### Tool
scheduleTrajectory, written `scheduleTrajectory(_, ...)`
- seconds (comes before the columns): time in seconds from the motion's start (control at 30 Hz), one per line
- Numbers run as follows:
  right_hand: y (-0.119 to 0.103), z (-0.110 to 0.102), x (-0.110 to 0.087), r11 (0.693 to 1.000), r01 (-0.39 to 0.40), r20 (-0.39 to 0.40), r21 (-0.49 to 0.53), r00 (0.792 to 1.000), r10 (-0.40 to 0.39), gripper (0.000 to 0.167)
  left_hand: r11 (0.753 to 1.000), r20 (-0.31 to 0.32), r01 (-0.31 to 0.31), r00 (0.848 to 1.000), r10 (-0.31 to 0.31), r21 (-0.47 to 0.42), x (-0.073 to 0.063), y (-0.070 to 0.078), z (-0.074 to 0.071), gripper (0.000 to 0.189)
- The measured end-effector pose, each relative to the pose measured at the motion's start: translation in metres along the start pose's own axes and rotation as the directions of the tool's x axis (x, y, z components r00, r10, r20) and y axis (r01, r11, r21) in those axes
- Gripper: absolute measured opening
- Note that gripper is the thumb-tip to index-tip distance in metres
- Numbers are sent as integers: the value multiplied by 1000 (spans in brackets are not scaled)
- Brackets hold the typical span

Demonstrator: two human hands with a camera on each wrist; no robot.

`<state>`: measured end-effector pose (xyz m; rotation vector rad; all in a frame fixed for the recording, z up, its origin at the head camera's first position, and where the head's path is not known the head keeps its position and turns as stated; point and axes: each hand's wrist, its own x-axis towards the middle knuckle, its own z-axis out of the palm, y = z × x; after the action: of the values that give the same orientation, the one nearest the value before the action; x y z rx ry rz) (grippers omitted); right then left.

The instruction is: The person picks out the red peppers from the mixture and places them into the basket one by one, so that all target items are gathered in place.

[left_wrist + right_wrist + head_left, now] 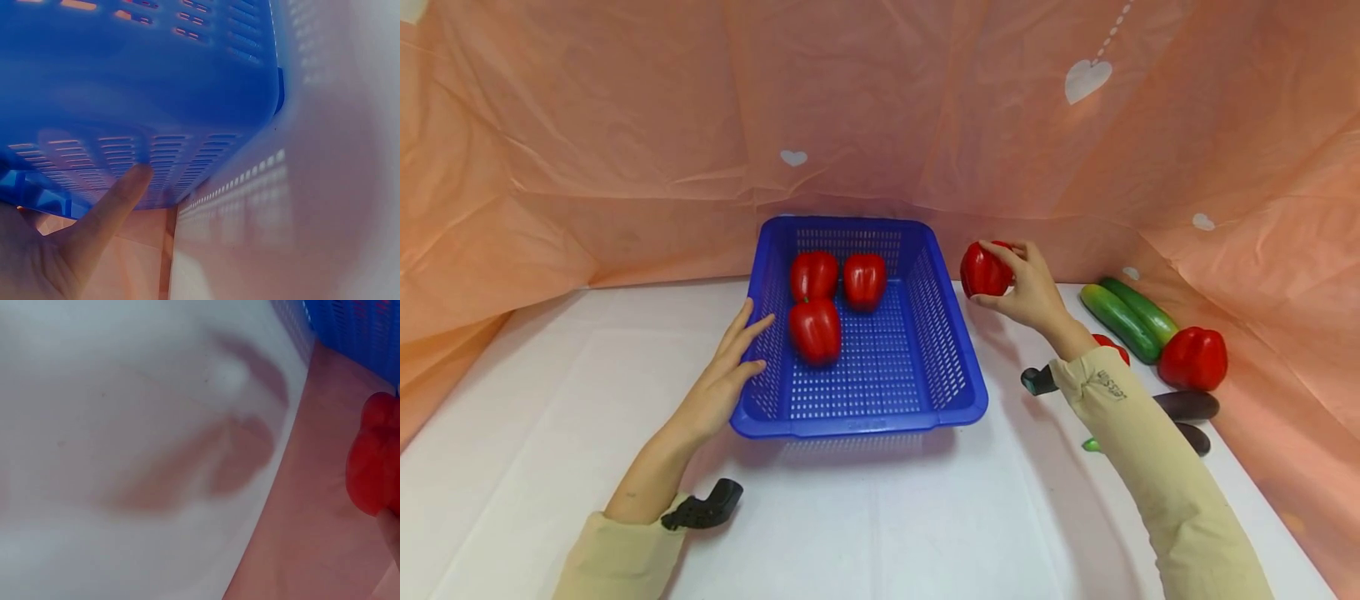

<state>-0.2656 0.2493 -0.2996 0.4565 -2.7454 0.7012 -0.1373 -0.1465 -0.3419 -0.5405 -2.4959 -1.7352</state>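
My right hand (1032,287) grips a red bell pepper (985,268) between thumb and fingers, right of the blue plastic basket (880,423). The held pepper (375,456) is at the right edge of the right wrist view, and shadows fall on the table there. My left hand (722,383) has its fingers spread and fairly straight at the basket's left rim. In the left wrist view its thumb (115,200) overlaps the slotted outer wall. Inside the basket are a back-left red pepper (813,276), a back-right pepper (864,282) and a front pepper (816,332).
On the table's right side lie green cucumbers (1122,322), a red bell pepper (1193,358) and dark eggplants (1186,406). Another red pepper (1111,346) is partly hidden behind my right forearm. A peach curtain (865,100) hangs behind the white table (865,533).
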Motion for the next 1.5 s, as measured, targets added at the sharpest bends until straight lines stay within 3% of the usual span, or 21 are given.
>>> scheduleTrajectory(0.83, -30, -13, 13, 997, 81, -46, 19, 996, -80, 79, 1000, 4, 2, 1000, -2, -19, 0, 0, -1, 52)
scheduleTrajectory(1.5, -70, -16, 22, 986, 126, 30, 106, 991, -129, 81, 1000, -3, 3, 1000, -3, -4, 1, 0, 0, 53)
